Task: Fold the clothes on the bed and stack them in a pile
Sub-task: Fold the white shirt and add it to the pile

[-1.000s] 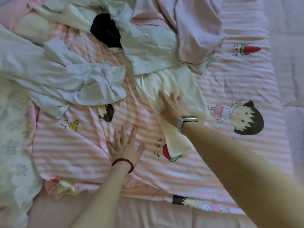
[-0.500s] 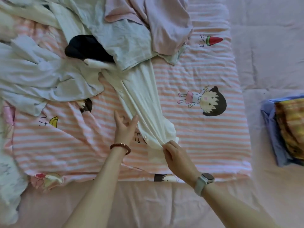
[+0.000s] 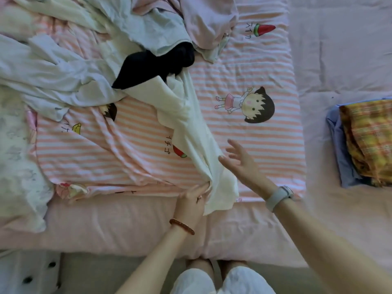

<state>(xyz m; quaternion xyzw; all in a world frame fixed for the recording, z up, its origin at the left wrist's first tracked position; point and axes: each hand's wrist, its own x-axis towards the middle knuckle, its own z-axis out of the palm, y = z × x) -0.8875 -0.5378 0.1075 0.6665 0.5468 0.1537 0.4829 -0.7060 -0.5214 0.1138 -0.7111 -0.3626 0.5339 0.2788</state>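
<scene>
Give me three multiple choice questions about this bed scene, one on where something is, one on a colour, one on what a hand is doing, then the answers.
1. Where is the folded pile?
A. on the person's right side of the bed
B. on the floor
C. under the black garment

2. What colour is the garment being pulled toward the bed edge?
A. black
B. cream white
C. red

3. What is the left hand doing?
A. lying flat on the quilt
B. hanging off the bed
C. gripping the garment's bunched cloth

Answers: 1 A, it sits at the right edge of view. 2 B, the cloth is pale cream. 3 C, its fingers curl into the cloth, while the right hand is spread open.
</scene>
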